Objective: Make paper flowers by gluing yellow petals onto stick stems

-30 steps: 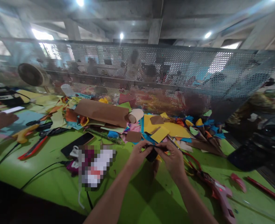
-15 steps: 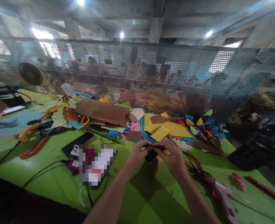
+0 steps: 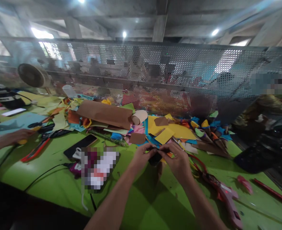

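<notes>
My left hand and my right hand meet over the green table, both pinching a small dark piece held between the fingertips. The piece is black and partly covered by my fingers, so its shape is unclear. Just beyond my hands lies a heap of coloured paper scraps, yellow, brown, blue and orange.
A pink glue gun lies right of my right arm. A black phone and a blurred item lie to the left. A brown paper roll sits at the back. Another person's hand rests at far left by scissors. A perforated metal screen backs the table.
My hands stay together on the dark piece, barely shifting. The other person's hand at far left has dropped down to the table near the scissors.
</notes>
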### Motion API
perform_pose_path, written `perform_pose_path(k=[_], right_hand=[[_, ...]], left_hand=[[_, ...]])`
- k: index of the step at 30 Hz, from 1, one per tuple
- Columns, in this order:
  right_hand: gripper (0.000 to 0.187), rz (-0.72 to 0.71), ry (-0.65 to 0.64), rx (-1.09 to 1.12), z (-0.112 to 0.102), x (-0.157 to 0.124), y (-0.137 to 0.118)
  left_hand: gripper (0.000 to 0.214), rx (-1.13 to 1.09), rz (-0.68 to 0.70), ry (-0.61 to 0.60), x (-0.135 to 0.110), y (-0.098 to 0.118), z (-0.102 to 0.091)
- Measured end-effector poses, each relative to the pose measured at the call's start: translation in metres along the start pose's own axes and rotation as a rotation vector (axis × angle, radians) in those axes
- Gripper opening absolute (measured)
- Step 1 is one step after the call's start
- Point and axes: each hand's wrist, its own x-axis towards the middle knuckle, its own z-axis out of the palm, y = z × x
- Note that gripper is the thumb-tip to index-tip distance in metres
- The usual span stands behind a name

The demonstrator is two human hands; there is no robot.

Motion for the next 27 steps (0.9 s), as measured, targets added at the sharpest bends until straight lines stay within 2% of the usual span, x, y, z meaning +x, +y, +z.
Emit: perform_pose_path(k=[4,16,22,27], right_hand=[[0.012,-0.04,-0.018,0.018,-0.0007,0.0008,0.0],[0.006,-0.01,-0.039,-0.071,-0.0018,0.0013,0.0023],[0.008,0.076,-0.067,-0.049,-0.0029,0.002,0.0027],[0.015,0.228,-0.039,0.075,0.0003,0.0001,0.0079]], left_hand=[[0.026,0.03,0.011,0.009,0.0,-0.0004,-0.0016],[0.025,0.034,-0.022,0.016,-0.0006,-0.0002,0.0002],[0.023,0.057,-0.022,0.017,-0.0002,0.0014,-0.0007],[0.02,0.071,0.001,0.01,0.0009,-0.0007,-0.0015]])
